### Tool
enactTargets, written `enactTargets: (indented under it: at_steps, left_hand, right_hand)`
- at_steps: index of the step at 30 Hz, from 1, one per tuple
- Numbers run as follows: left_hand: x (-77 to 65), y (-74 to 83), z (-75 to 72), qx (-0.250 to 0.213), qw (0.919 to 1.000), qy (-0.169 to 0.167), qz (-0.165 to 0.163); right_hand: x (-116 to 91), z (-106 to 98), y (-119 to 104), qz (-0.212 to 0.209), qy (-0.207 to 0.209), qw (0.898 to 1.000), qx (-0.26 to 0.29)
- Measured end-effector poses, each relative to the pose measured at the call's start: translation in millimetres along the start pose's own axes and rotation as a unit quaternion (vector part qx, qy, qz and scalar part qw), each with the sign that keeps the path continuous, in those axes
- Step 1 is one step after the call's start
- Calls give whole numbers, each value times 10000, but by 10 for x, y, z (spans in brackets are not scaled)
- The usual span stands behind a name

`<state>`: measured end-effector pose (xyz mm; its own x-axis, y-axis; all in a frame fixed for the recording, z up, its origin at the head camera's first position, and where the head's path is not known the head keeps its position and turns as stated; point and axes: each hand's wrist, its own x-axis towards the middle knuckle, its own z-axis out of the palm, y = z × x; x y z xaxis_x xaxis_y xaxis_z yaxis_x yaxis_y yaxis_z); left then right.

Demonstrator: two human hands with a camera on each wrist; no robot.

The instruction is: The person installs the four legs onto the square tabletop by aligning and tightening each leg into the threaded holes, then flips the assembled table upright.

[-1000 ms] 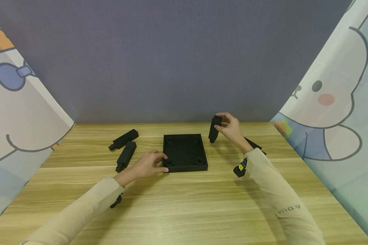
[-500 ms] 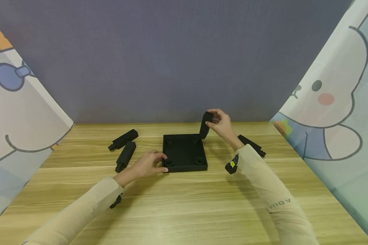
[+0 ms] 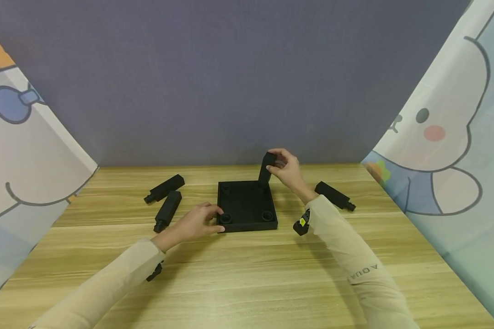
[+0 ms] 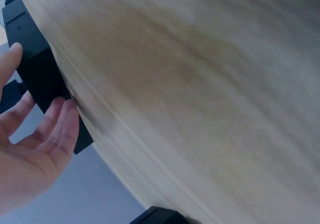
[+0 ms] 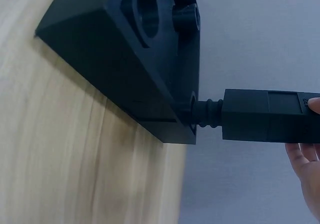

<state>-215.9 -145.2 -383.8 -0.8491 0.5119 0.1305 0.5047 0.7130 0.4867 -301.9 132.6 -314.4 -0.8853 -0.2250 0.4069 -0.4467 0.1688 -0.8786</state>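
A black square tray (image 3: 253, 226) with raised round sockets at its corners lies on the wooden table. At its near left corner my left hand (image 3: 195, 222) holds the tray, thumb on the front wall and fingers at the left side. My right hand (image 3: 289, 173) grips a black square leg (image 3: 265, 168) by its upper part, nearly upright over the far right corner. In the right wrist view, the leg's ribbed end (image 5: 207, 113) points into a corner socket, its tip inside and several ribs still exposed. Only part of the right hand (image 5: 307, 169) shows there.
Two similar black legs (image 3: 164, 188) lie left of the tray, close together. Another black leg (image 3: 334, 195) lies to the right, beyond the right forearm. A grey partition (image 3: 230, 82) rises behind the table, with printed cartoon sheets (image 3: 436, 192) at the sides.
My right hand has carried the upright leg leftward from beside the tray to its far right corner, lowering its end to the socket. My left hand has stayed at the near left corner.
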Motion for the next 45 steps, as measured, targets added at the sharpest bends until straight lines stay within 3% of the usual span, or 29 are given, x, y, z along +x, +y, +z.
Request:
enactTargets:
  at_steps: [23,34,41,45]
  left_hand:
    - [13,1,7,35,10000,-33,-44]
    - [19,-12,12,77,10000,17,20]
    - [20,-9,10,106,9999,36,55]
    - [20,-13,11,100,9999,27,60]
  right_hand:
    - [-26,84,95,20,-79,9997,-218]
    - [69,71,402,19,103,9977,-664]
    - [33,34,109,-3,-428,9961,-766]
    - [111,-36,248,-215,-822,9911,-1028]
